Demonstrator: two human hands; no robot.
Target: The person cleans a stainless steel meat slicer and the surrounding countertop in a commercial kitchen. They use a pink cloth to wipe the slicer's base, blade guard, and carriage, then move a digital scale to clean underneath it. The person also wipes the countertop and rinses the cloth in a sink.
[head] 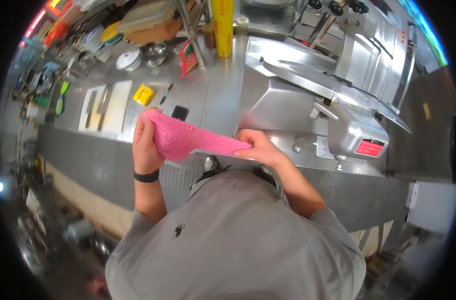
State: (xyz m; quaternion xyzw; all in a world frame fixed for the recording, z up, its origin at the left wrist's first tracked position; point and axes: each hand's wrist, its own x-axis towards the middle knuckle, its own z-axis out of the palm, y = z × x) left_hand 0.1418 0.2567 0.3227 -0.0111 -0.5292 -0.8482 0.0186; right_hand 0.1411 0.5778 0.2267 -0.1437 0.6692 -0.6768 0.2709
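Observation:
A pink terry cloth (179,138) hangs stretched between my two hands, above the front edge of a stainless steel worktop (222,93). My left hand (147,137) grips its wider, bunched end, with the fingers partly hidden behind the fabric. At the narrow end, my right hand (256,147) pinches a corner between thumb and fingers. Just beyond the cloth lies a dark phone-like object (180,113), partly covered by it. A metal meat slicer (288,101) stands on the worktop past my right hand.
Two knives (102,107) rest on a white cutting board (121,108) at the left. Near it are a yellow packet (143,95) and a black pen (167,93). Behind stand a lidded white bowl (129,60), metal bowls (154,54) and a tall yellow box (223,28).

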